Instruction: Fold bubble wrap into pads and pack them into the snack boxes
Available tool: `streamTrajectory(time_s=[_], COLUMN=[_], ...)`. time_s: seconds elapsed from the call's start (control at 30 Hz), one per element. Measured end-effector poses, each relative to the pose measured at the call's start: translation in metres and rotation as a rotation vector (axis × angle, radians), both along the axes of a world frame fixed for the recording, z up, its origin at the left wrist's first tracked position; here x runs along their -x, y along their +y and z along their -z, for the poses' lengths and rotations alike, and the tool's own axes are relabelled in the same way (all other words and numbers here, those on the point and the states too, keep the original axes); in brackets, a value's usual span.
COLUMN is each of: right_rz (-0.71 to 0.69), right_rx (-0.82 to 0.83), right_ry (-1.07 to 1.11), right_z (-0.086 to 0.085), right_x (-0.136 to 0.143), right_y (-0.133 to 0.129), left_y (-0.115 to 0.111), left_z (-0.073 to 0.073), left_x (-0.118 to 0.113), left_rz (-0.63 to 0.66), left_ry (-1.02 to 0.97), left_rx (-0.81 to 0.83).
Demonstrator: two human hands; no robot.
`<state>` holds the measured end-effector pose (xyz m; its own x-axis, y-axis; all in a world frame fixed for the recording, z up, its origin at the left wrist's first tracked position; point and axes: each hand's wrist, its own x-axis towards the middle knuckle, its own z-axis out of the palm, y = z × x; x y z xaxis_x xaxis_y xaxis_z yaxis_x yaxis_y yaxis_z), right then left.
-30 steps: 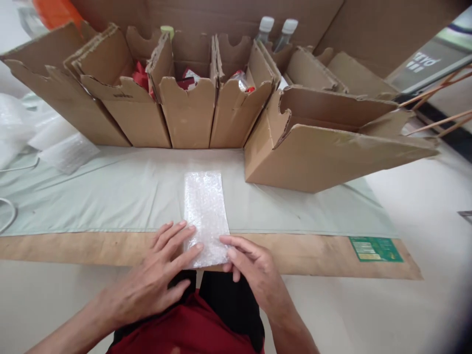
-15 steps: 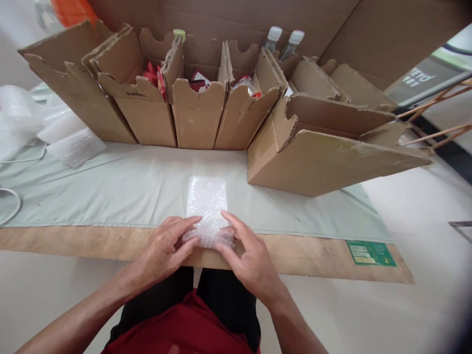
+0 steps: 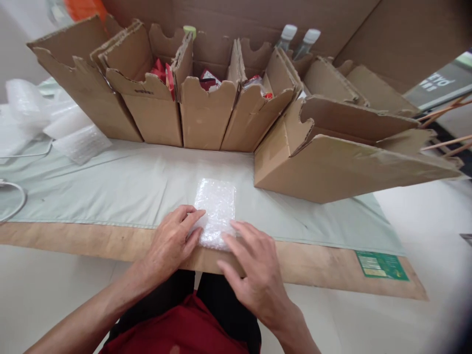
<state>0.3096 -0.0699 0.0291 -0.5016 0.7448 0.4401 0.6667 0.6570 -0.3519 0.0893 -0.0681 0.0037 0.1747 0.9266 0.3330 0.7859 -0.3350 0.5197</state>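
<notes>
A flat rectangular piece of bubble wrap [image 3: 216,209] lies at the table's front edge, partly on the pale green cloth [image 3: 147,191] and partly on bare wood. My left hand [image 3: 175,236] rests at its left side, thumb and index finger apart and touching its edge. Over its lower right corner is my right hand [image 3: 254,263], fingers spread, with the thumb off the wrap. Neither hand grips anything. Whether something is inside the wrap cannot be made out.
Several open cardboard bins [image 3: 208,115] stand along the back, some with red packets. A larger cardboard box [image 3: 332,167] juts forward at the right. More bubble wrap [image 3: 83,142] and a white cable [image 3: 22,196] are at the left. Bottles [image 3: 287,37] stand behind.
The lower end of the bubble wrap now lies flatter. My right hand has opened and drawn back from it, while my left thumb and fingers have shifted along its left edge. The view has moved slightly.
</notes>
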Motion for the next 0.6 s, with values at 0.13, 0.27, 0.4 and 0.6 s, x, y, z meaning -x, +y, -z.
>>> streamTrajectory(time_s=[0.13, 0.27, 0.4, 0.6], right_rz=[-0.106, -0.057, 0.018, 0.134], right_rx=[0.079, 0.384, 0.712, 0.335], right_ry=[-0.026, 0.164, 0.159, 0.092], right_z=[0.002, -0.008, -0.018, -0.010], right_x=[0.003, 0.002, 0.004, 0.009], right_y=[0.009, 0.015, 0.019, 0.032], left_y=[-0.008, -0.022, -0.019, 0.011], left_z=[-0.003, -0.013, -0.019, -0.018], left_x=[0.003, 0.009, 0.011, 0.008], left_rz=[0.014, 0.139, 0.116, -0.013], left_ry=[-0.046, -0.081, -0.147, -0.007], left_rx=[-0.060, 0.006, 0.098, 0.131])
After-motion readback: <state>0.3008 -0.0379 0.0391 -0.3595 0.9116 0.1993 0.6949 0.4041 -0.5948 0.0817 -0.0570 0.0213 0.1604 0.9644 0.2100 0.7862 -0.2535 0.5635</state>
